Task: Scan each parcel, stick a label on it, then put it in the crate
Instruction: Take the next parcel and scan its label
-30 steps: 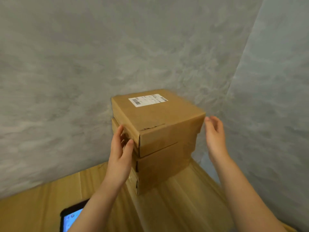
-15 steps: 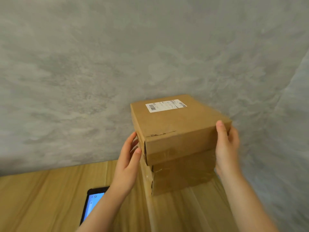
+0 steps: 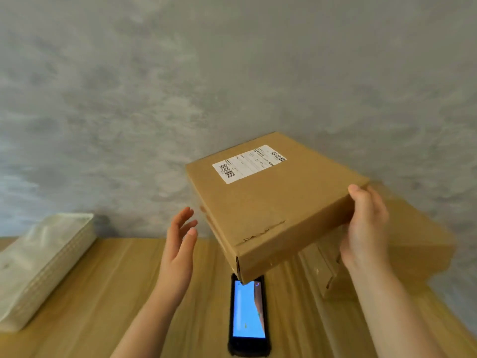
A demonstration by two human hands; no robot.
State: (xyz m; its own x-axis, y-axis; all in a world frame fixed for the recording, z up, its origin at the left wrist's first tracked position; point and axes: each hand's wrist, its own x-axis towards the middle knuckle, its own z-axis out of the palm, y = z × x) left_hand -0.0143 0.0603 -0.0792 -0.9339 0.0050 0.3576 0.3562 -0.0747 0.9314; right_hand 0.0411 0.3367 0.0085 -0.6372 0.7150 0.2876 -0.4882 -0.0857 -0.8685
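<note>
A flat brown cardboard parcel (image 3: 273, 202) with a white barcode label (image 3: 247, 163) on its top hangs tilted in the air above the wooden table (image 3: 108, 293). My right hand (image 3: 364, 223) grips its right edge, thumb on top and fingers underneath. My left hand (image 3: 180, 241) is off the parcel, just left of it, with fingers straight and spread. A black handheld scanner (image 3: 248, 316) with a lit blue screen lies on the table under the parcel's near corner.
More brown parcels (image 3: 413, 241) are stacked at the right, behind my right hand. A pile of pale plastic sleeves (image 3: 44, 262) lies at the table's left. A grey wall closes the back. No crate is in view.
The top parcel has come off the stack and moved left toward me, carried by my right hand. My left hand has let go of its left side. The view has swung left.
</note>
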